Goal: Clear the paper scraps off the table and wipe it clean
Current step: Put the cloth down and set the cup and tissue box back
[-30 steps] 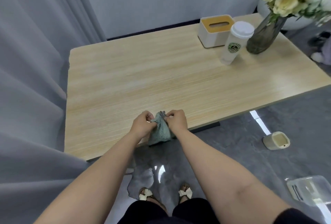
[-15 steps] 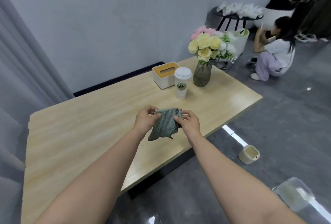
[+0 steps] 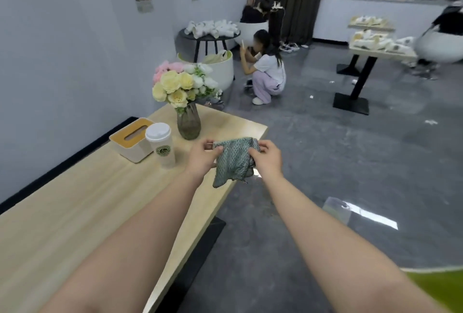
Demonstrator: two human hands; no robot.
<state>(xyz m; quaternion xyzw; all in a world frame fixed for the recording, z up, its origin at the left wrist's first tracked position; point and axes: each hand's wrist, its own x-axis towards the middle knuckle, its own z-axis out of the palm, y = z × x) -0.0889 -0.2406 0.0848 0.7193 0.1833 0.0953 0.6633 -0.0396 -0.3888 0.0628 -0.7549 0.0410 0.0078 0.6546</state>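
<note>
A green knitted cloth [image 3: 233, 160] hangs in the air over the right edge of the light wooden table [image 3: 82, 202]. My left hand [image 3: 203, 158] pinches its upper left corner. My right hand [image 3: 268, 160] grips the upper right side. The cloth droops between the two hands, crumpled, not touching the tabletop. No paper scraps show on the visible tabletop.
A white tissue box with a wooden lid [image 3: 132, 142], a lidded white cup [image 3: 161, 144] and a glass vase of flowers [image 3: 188, 122] stand at the table's far end. A person crouches [image 3: 268, 72] on the grey floor beyond. Another table [image 3: 375, 49] stands far right.
My view has swung up and to the right, from the tabletop to the room. Both hands have lifted the cloth from the near edge and carried it toward the table's far right end.
</note>
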